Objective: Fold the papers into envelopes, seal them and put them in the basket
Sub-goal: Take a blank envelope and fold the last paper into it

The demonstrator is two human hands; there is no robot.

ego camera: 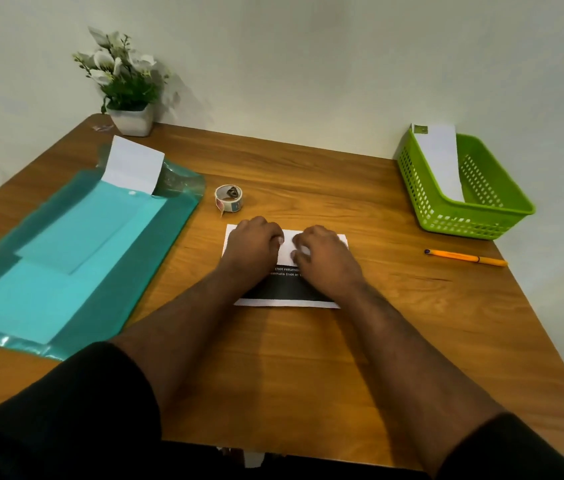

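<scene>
A paper (289, 291), white with a black printed panel, lies on the wooden table (308, 358) in front of me. Its upper part is folded over as a white flap. My left hand (252, 247) and my right hand (325, 258) sit side by side on that flap. Their fingers are curled down onto it and the thumbs nearly meet at its middle. A green plastic basket (488, 216) stands at the back right with one folded white envelope (441, 161) leaning inside. A roll of stickers (228, 198) sits just beyond my left hand.
A teal plastic folder (155, 244) with light blue sheets (65, 261) and a white sheet (133, 166) covers the left side. An orange pen (466, 257) lies right of my hands. A potted plant (128, 84) stands at the back left against the wall.
</scene>
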